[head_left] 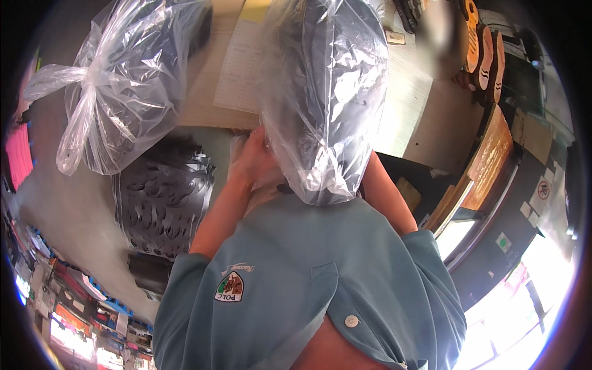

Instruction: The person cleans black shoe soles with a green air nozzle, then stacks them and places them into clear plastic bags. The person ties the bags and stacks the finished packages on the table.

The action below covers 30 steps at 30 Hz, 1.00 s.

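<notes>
A large clear plastic bag [330, 105] with dark contents stands upright in front of my chest, above the edge of the table. At its lower left side my left hand [256, 157] is closed on the plastic, with the fingertips partly hidden. My right forearm [390, 194] reaches up behind the bag's right side, and the bag hides the right hand and its fingers. To the left is a second clear plastic bag [139, 92], knotted at its neck, also with something dark inside.
A printed paper sheet [237, 74] lies on the wooden table [206, 98]. At left is a stack of black sheets with cut-out holes [163, 203]. Several orange and pink sole-shaped pieces [485, 55] stand at far right, near a worn wooden board [490, 163].
</notes>
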Available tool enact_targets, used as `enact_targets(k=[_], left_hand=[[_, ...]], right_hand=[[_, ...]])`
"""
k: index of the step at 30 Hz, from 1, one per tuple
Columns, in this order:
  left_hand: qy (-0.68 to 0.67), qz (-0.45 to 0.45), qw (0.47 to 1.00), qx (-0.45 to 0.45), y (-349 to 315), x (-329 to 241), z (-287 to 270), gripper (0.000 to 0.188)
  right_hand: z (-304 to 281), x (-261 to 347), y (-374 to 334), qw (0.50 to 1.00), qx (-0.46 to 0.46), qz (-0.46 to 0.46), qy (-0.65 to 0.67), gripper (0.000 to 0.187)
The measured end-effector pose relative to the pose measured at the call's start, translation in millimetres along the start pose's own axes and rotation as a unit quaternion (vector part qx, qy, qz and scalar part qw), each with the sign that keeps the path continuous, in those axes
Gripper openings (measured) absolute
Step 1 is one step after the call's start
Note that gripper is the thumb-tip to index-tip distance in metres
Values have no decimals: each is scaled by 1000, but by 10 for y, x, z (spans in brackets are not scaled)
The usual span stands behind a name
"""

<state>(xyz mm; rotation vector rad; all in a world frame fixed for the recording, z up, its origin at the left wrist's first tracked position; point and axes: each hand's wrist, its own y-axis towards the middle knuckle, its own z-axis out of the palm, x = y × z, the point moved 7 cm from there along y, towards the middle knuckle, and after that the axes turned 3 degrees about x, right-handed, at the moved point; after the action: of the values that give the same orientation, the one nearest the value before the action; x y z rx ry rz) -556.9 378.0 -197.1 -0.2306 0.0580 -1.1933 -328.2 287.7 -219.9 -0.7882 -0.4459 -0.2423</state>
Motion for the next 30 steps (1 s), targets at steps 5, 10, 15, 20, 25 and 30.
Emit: enact_targets(k=[5,10,15,20,25,30], left_hand=[[403,-7,910,-101,-105,-195,-167,45],[-31,6,999,-2,13,-351,21,61],[-78,53,994,50,253,-609,122,66],[-64,12,998,-14,264,-526,136,69],[-69,-59,996,-21,372,-520,156,72],[-49,-54,997,4,479,-635,238,71]], right_hand=[[-3,38,-25,1000,2,-4,6,51],[5,0,5,1000,5,-1,9,51],[11,18,56,1000,8,1,13,50],[8,37,81,1000,9,5,12,49],[1,21,74,1000,12,10,20,49],[-2,-10,20,999,8,17,27,48]])
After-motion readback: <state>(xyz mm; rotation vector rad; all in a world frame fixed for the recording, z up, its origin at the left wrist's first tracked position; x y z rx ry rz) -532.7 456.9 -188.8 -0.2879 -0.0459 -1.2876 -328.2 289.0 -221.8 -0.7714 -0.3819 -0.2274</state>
